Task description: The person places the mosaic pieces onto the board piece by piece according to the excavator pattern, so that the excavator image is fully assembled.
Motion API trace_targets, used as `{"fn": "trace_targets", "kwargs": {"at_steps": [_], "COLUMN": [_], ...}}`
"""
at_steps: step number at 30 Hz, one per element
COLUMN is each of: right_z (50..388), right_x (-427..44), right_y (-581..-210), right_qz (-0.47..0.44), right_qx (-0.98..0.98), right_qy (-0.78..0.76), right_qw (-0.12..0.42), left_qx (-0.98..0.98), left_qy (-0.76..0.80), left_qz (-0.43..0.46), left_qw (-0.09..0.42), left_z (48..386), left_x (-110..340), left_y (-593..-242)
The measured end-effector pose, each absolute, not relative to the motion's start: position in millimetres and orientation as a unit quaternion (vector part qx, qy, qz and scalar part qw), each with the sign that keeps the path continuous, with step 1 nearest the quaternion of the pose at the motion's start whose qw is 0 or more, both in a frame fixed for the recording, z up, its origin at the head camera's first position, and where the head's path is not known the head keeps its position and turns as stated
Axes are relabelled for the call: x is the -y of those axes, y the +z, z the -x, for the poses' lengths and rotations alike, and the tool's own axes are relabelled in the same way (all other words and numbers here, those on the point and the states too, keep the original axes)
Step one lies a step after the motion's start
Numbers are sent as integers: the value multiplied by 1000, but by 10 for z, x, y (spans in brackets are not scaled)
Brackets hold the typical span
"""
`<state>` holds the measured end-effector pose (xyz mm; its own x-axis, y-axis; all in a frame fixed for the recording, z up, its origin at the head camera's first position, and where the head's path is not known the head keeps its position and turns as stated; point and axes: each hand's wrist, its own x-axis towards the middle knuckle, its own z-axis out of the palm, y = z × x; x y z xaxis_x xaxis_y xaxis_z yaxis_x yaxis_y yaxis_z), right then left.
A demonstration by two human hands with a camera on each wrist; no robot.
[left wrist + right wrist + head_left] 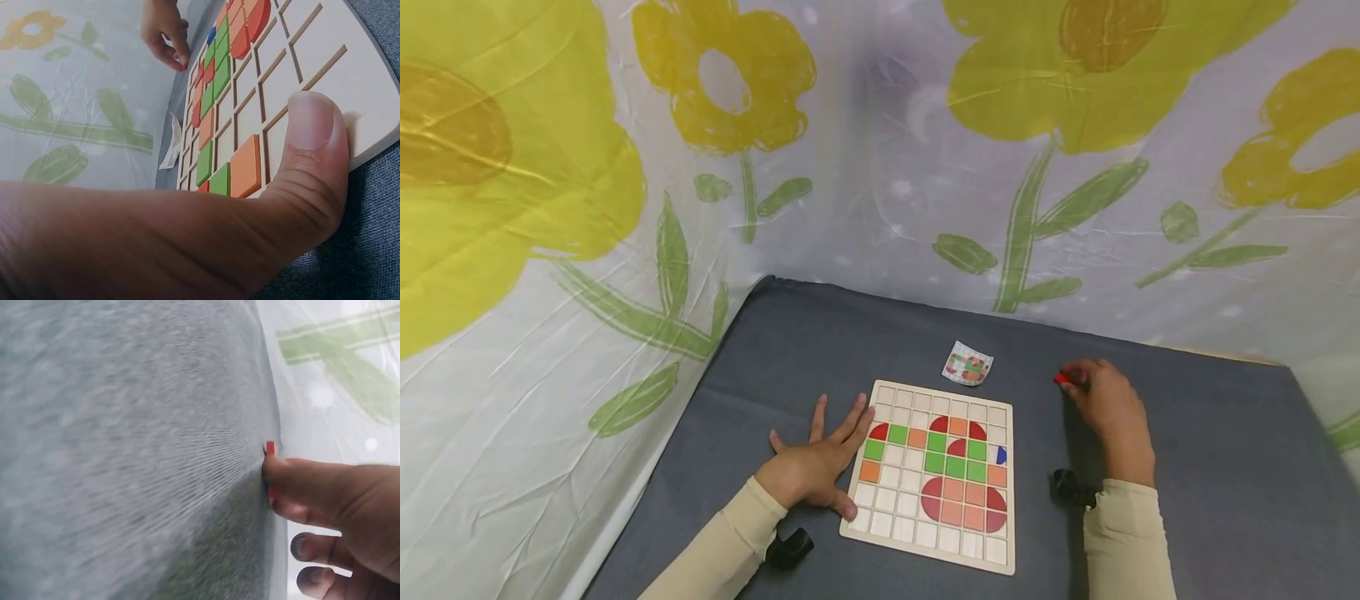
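Observation:
A wooden grid board (891, 521) lies on the dark cloth, partly filled with coloured squares and rounded pieces in green, orange, red and pink, plus a blue half-round piece (1002, 455) at its right edge. My left hand (812, 469) rests with spread fingers on the board's left edge, its thumb (312, 134) on the frame. To the right of the board and above the cloth, my right hand (1111, 408) pinches a small red piece (270, 448) between thumb and finger. The red piece's full shape is hidden by the fingertips.
Behind the board lies a small printed card (967, 364) with a coloured grid pattern. The dark grey cloth (1225, 483) covers the table. A white curtain with yellow flowers (880, 208) hangs along the table's back and left sides. Each wrist bears a black camera (790, 548).

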<state>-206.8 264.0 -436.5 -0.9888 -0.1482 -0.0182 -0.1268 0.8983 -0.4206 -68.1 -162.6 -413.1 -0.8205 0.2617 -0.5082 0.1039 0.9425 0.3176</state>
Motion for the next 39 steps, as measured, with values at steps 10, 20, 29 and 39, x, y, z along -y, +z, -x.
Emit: {"fn": "trace_targets", "kwargs": {"at_steps": [10,20,29,39], "right_z": [1924,1525,1014,569], "right_x": [-2524,-1826,-1102,-597], "right_y": [-4362,-4096,-4008,-4154], "right_qz": [42,121,216,326], "right_qx": [-973,-964,-949,-925], "right_qy": [-226,-229,-220,-195], "right_qw": [28,-52,-62,-27], "left_qx": [-944,-945,-944,-947], "left_qy": [136,136,139,126], "left_qz": [-100,-102,-109,-108], "left_qw": [282,281,278,274], "left_z": [685,678,668,663], "left_x": [1634,1630,1618,1609], "left_y": [-4159,-4110,-4135,-4093]}}
